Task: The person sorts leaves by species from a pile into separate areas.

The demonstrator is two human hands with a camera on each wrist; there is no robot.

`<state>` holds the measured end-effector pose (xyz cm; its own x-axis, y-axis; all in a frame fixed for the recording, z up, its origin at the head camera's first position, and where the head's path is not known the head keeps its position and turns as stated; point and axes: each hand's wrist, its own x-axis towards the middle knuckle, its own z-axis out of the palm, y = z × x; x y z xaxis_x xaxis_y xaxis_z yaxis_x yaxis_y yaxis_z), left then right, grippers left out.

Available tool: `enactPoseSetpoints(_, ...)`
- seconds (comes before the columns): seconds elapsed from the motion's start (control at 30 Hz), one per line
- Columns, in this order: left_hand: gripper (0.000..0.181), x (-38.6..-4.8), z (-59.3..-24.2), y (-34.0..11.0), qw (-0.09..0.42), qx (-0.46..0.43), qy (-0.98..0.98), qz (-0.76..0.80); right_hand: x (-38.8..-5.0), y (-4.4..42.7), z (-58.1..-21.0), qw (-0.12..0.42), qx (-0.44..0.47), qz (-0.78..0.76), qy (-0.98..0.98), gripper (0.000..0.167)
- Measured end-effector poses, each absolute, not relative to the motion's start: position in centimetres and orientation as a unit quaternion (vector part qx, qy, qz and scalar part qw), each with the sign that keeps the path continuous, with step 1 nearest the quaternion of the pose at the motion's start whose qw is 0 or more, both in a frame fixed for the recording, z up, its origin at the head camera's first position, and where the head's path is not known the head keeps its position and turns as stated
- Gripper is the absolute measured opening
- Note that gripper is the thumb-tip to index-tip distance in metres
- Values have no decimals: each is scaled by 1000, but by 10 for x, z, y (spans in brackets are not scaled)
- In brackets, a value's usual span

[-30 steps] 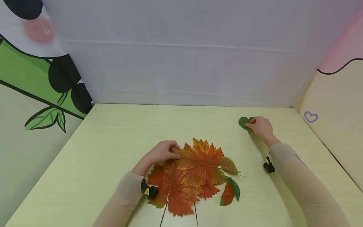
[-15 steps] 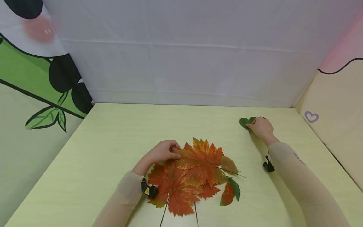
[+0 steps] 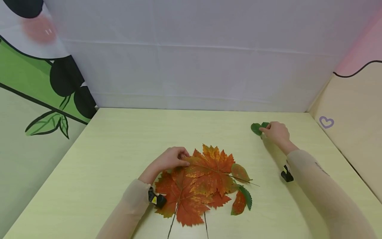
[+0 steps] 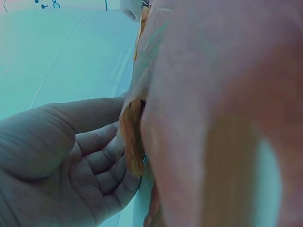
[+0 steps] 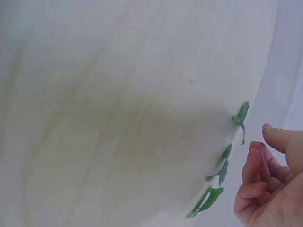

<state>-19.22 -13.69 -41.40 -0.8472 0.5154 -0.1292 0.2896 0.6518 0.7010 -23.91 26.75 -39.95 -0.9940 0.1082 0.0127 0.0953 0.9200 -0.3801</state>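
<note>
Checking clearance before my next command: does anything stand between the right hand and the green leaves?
Nothing visible does: the right wrist view shows only a bare gap between the right hand and the green leaves. The orange leaf pinched by the left hand is nearer the person, off to the left.

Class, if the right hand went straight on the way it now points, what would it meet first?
Probably the small green, toothed-edged leaves just ahead of the right hand, though its height relative to them is hard to judge.
</note>
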Motion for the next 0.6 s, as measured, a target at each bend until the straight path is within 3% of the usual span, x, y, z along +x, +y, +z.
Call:
enactPoseSetpoints(0.33,20,-192,-413,-137,158,238,890,355,-212,259,-397,38,13,225,-973,38)
enactPoseSetpoints(0.6,21,-191,-413,-137,158,234,891,354,-188,249,-401,44,62,255,-964,28)
